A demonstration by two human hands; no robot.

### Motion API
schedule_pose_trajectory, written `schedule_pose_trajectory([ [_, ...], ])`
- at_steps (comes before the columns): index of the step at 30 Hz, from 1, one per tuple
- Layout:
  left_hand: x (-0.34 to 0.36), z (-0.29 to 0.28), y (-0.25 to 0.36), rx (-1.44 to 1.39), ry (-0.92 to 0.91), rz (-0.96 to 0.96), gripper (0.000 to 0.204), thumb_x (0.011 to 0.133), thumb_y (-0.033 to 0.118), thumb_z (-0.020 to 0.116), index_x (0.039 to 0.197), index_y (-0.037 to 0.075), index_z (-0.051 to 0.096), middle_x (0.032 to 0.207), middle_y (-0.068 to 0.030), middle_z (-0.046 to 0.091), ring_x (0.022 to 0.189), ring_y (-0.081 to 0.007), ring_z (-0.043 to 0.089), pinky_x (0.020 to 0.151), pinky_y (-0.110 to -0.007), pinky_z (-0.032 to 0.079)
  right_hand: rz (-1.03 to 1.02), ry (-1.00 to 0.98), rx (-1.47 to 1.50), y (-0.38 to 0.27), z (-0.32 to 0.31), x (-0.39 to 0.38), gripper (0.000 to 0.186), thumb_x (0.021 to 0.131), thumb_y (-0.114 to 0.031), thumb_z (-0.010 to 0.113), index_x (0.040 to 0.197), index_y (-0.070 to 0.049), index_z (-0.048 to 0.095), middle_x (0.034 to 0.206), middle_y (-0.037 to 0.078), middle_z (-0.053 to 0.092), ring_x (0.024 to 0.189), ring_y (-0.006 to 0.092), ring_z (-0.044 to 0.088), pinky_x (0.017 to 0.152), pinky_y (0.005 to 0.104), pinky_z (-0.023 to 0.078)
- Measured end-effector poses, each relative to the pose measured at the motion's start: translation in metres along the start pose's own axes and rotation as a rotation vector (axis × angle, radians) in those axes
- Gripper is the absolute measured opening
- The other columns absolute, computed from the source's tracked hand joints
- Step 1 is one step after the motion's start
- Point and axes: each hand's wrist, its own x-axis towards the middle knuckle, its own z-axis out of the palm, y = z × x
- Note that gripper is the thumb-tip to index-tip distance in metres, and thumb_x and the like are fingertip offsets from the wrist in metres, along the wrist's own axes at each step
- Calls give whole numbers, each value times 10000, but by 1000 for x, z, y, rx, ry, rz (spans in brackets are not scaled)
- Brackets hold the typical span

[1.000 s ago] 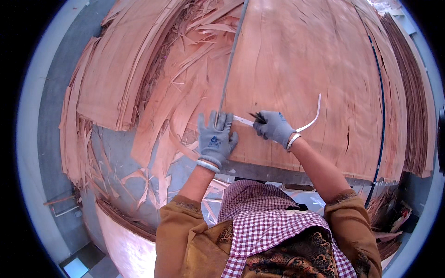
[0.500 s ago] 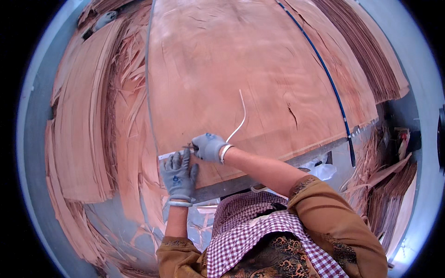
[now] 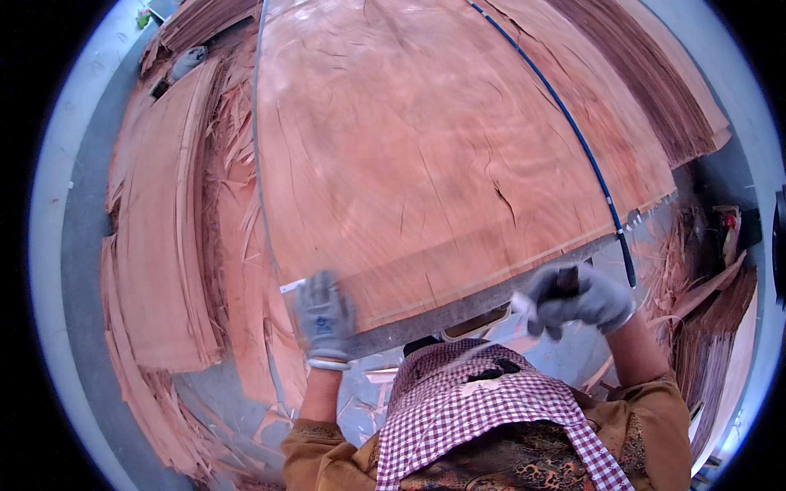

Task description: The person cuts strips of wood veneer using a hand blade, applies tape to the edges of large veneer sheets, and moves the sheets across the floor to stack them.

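Observation:
My left hand [image 3: 325, 317], in a grey glove, lies flat with fingers stretched at the front left corner of a large reddish wood veneer sheet [image 3: 393, 180]. A short white strip [image 3: 291, 287] shows at that corner, partly under the fingers. My right hand [image 3: 583, 299], also gloved and smeared by motion, is raised off the sheet's front edge at the right. Its fingers are curled around a small dark object [image 3: 565, 281] whose kind is blurred. At its fingertips is a blurred white piece [image 3: 521, 304], and a thin pale strip [image 3: 473, 353] hangs over my checked apron.
A long blue rod with a black end [image 3: 577, 135] lies along the sheet's right side. Veneer stacks stand at left [image 3: 164, 237] and far right [image 3: 655, 90]. Torn veneer scraps [image 3: 237, 196] lie between the left stack and the sheet, and more litter the floor.
My right hand has swung away from the left corner to the right, carrying the dark object and the white strip off the sheet. My left hand stays at the corner.

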Motion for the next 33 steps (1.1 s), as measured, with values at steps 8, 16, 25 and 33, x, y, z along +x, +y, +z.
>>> schedule_pose_trajectory([
  [8, 32, 22, 108, -365, 19, 243, 498, 825, 238, 551, 1258, 3, 481, 1260, -179, 507, 1203, -326, 444, 1054, -464, 272, -85, 262, -286, 74, -69, 142, 199, 857, -159, 582, 1003, -25, 569, 755, 49, 609, 620, 91, 566, 525, 234, 462],
  [16, 89, 59, 151, -287, 35, 392, 481, 815, 255, 566, 1247, 51, 503, 1278, -129, 509, 1186, -281, 475, 1032, -452, 309, -69, 497, -790, 104, -84, 192, 162, 832, -125, 620, 919, -9, 548, 759, 109, 632, 631, 167, 623, 507, 294, 483],
  [25, 95, 65, 156, -155, -99, 350, 533, 800, 344, 542, 1291, 151, 464, 1286, -88, 488, 1181, -256, 462, 981, -441, 327, -41, 186, -182, 102, -62, 174, 108, 790, -73, 613, 884, -26, 586, 742, 89, 633, 614, 192, 609, 519, 310, 481],
  [33, 90, 57, 149, -306, -164, 370, 510, 852, 292, 490, 1331, 126, 425, 1335, -117, 446, 1247, -284, 397, 1027, -464, 272, -472, -371, -514, 54, 72, 87, 204, 858, -217, 619, 901, -27, 560, 707, 97, 588, 635, 155, 531, 647, 324, 476],
])
